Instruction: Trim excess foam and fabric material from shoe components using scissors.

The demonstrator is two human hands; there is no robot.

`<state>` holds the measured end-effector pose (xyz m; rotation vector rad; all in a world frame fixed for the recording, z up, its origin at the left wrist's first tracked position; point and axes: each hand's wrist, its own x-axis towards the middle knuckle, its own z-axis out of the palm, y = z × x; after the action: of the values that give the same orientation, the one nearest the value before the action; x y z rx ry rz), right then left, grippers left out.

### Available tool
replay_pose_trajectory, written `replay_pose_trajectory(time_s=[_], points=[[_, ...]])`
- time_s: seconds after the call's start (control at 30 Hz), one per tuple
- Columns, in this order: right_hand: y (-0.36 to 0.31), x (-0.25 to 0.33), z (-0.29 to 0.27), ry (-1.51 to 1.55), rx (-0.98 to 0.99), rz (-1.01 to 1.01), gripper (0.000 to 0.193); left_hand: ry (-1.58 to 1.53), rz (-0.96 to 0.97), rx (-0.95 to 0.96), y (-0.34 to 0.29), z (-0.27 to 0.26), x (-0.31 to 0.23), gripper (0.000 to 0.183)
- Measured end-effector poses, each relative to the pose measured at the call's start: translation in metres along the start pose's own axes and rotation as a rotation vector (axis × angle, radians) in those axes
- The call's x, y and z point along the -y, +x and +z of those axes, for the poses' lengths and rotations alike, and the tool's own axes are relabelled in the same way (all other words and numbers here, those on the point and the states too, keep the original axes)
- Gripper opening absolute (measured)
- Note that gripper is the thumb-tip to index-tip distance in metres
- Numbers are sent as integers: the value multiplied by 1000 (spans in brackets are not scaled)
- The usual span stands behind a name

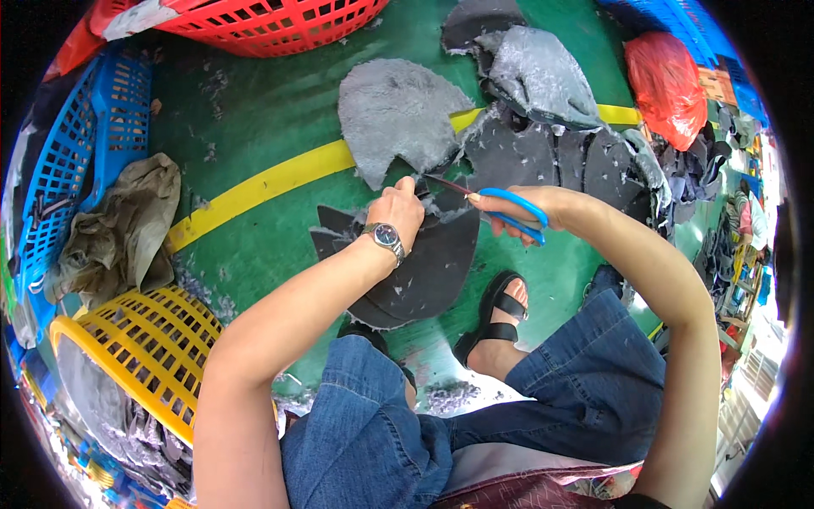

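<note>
My right hand (527,212) is closed round scissors (519,201) with blue handles, their blades pointing left toward my left hand (397,214). The fingers of my left hand are pinched at the notched lower edge of a light grey fluffy fabric piece (398,106), where it meets a dark grey fabric piece (420,276). This dark piece hangs or lies below my hands, above my feet; part of it is hidden by my left wrist with its watch. Beyond the scissors spreads a larger dark grey fabric sheet (513,157), with fluffy edges and slits.
On the green floor (246,144) runs a yellow line, with lint scattered about. A yellow basket (144,348) of grey pieces stands lower left, near brown cloth (123,225) and a blue crate (64,161). A red basket (263,25) stands far ahead, a red bag (666,89) far right.
</note>
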<state>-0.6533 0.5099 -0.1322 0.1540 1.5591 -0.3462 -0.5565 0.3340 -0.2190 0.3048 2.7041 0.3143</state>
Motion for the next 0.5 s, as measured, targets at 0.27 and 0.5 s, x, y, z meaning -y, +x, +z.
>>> replay_pose_trajectory(time_s=[0.27, 0.5], points=[[5, 6, 13, -146, -59, -26, 80, 43, 12, -44, -4, 3, 2, 8], [-3, 10, 31, -642, -298, -107, 93, -13, 22, -14, -10, 2, 7, 4]])
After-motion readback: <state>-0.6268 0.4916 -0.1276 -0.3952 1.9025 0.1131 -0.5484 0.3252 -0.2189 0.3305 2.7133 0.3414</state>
